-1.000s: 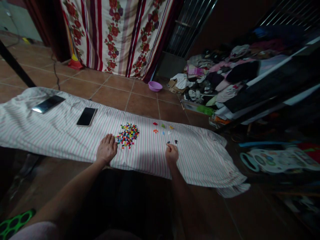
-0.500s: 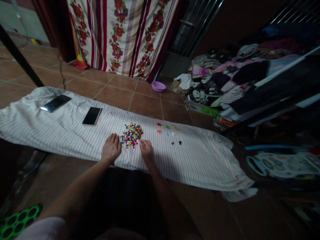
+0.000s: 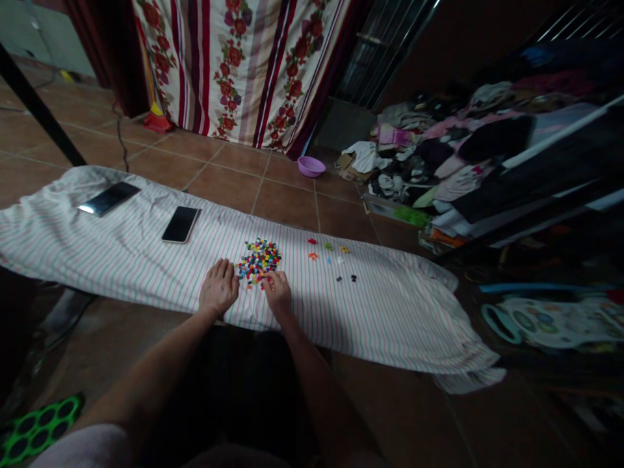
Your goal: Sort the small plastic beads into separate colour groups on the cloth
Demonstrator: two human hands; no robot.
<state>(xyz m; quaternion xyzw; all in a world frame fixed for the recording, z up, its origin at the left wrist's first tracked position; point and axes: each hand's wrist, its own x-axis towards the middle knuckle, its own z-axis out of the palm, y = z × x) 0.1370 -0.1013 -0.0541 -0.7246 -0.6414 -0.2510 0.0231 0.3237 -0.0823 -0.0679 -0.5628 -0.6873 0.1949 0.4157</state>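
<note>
A heap of small multicoloured pieces (image 3: 260, 257) lies on the striped cloth (image 3: 390, 312). My left hand (image 3: 219, 286) rests flat on the cloth at the heap's left edge, fingers together and stretched out. At the near right edge of the heap, my right hand (image 3: 277, 290) has thumb and fingers pinched together; whatever is between the tips is too small to make out. To the right lie small groups sorted by colour: red pieces (image 3: 312, 241), green pieces (image 3: 328, 246), yellow pieces (image 3: 344, 249), orange pieces (image 3: 312, 256) and black pieces (image 3: 353, 278), with light blue, white and grey ones among them.
Two dark-screened devices, a phone (image 3: 181, 225) and a larger one (image 3: 109, 198), lie on the cloth to the left. Beyond stand a purple basin (image 3: 311, 167) on the tiled floor and a floral curtain (image 3: 234, 71). Clothes (image 3: 439, 143) are piled at the right.
My right hand has moved left, onto the near edge of the heap, its fingers still pinched. My left hand stays in place. The view has shifted slightly.
</note>
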